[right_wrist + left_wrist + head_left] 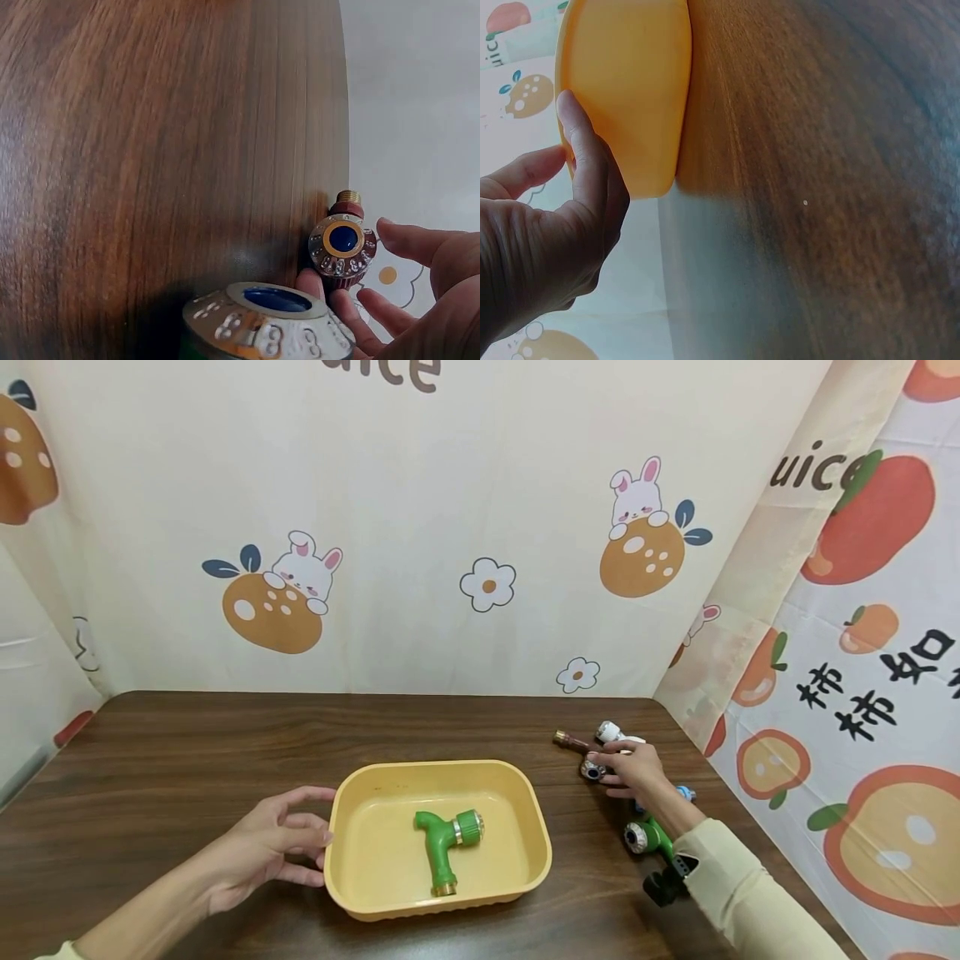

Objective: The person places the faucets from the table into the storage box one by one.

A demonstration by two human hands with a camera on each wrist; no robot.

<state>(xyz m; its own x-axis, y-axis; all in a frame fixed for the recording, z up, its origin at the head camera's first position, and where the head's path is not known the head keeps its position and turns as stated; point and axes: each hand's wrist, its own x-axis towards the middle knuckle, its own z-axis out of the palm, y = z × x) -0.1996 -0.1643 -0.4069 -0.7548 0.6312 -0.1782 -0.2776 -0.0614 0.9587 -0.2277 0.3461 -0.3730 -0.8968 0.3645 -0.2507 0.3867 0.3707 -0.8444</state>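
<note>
A yellow plastic tray stands on the table with a green faucet lying in it. My left hand touches the tray's left wall from outside, its fingers spread; the left wrist view has the fingertips at the rim. To the right, my right hand is at a dark brown faucet with a brass threaded end. Its silver knob with a blue centre lies between the spread thumb and fingers, which do not close round it. Whether they touch it is unclear.
Beside the right hand lie a white faucet, a partly hidden blue one, another green faucet and a black piece. A printed curtain hangs behind the wooden table.
</note>
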